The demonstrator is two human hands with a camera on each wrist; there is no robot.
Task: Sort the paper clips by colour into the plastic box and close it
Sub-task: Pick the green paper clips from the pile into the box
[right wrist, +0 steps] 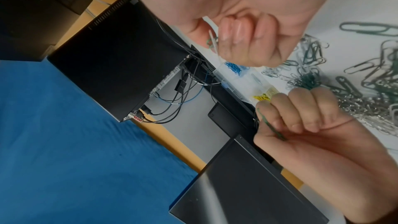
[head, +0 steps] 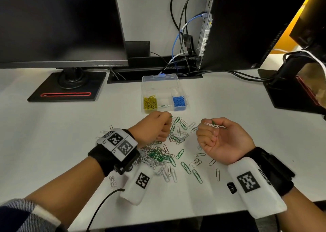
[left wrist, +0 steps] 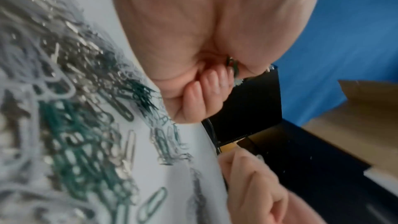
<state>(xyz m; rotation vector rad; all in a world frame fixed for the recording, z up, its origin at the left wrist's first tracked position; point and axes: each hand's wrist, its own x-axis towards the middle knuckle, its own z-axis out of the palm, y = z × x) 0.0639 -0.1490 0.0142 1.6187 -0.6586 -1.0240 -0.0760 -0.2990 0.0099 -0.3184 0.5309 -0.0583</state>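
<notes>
Box: the plastic box [head: 163, 83] sat open on the desk [head: 53, 143], yellow clips left, blue right, one green clip [head: 163, 106] in the middle cell.
Pile: green and silver paper clips [head: 158, 156] lay loose just in front of the box.
Left hand: the left hand [head: 152, 130] was fisted, a green clip pinched at its fingertips.
Right hand: the right hand [head: 218, 138] curled round a silver clip and a green one.
Risk: mixed colours in that grip could well land in one cell; linked clips might drag others along.
Surroundings: the monitor [head: 60, 23] stood left of the box, cables [head: 181, 37] and a computer tower [head: 247, 23] behind it; nothing blocked the way in.

Black fabric wristbands [head: 98, 158] behind both hands' fingers, white square-coded marker plates [head: 117, 143], black cable [head: 100, 207], possibly striped sleeve [head: 24, 212].
</notes>
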